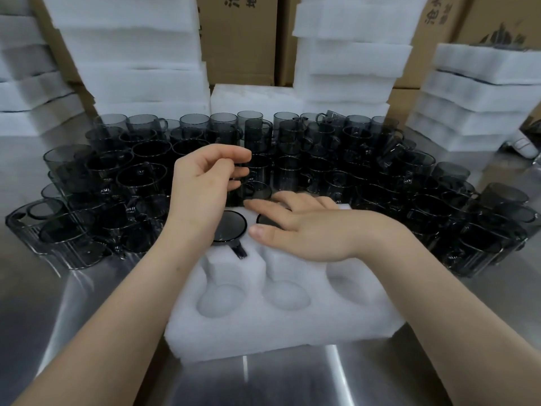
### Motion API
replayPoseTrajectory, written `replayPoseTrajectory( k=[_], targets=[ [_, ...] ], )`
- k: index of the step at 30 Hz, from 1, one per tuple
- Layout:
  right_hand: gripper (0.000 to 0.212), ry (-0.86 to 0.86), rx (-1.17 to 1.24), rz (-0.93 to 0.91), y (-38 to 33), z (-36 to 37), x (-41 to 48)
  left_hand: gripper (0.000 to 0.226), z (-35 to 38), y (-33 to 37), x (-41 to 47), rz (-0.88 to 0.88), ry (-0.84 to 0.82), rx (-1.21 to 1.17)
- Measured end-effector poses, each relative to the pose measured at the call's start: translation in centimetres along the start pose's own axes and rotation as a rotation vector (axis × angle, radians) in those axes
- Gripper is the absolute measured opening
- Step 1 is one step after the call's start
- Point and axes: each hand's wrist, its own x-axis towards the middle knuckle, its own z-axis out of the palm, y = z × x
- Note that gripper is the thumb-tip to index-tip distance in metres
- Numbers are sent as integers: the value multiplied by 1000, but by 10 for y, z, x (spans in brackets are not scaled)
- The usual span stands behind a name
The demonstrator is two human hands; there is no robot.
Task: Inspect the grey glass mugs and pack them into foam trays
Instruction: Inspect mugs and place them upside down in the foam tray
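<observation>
Head view: a steel table [44, 288] carries crowded grey mugs [366, 177] behind a foam tray [292, 326]. The right hand [307, 230] lies on the tray, fingers spread, half hiding a seated mug [265, 219]. The left hand [202, 183] curls its fingers at a standing mug [259, 168]; whether it grips cannot be told.

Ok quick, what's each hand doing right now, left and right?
Left hand: fingers curled against a grey glass mug; whether it grips cannot be told.
Right hand: open, flat over the foam tray, holding nothing.
</observation>
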Motion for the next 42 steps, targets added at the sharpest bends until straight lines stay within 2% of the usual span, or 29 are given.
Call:
replayPoseTrajectory(
  k=[5,9,11,14,15,16,18,22,24,27,31,33,36,39,42],
  targets=[
    [61,2,-119,56,-3,5,2,36,1,0,0,17,-10,37],
    [60,14,1,15,0,1,0,37,2,0,-1,19,-6,47],
    [53,198,156,-5,7,-6,1,38,1,0,-1,22,2,46],
    [28,611,457,41,25,-25,5,40,0,1,-2,35,36,55],
    [23,668,495,63,32,-30,7,40,0,2,-2,42,54,63],
    [21,660,500,70,38,-34,12,39,0,3,-3,49,78,76],
    [21,521,468,35,41,-37,24,38,-1,4,-4,51,132,100],
    [51,279,269,-61,23,-36,53,34,-4,4,-4,20,207,100],
    [59,200,164,-89,16,-35,65,34,-4,4,-4,4,216,100],
    [63,219,94,-88,15,-33,74,34,-5,3,-3,-1,209,107],
    [57,320,154,-62,25,-34,66,34,-4,3,-3,-6,193,132],
    [51,423,302,-35,31,-37,55,32,-4,4,-4,-1,163,166],
    [50,535,724,-89,34,-42,36,30,-2,6,-6,51,28,243],
    [43,548,993,-235,29,-40,23,49,2,5,-9,147,-164,359],
    [41,507,1150,-340,26,-31,20,68,1,4,-9,202,-210,375]
  ],
)
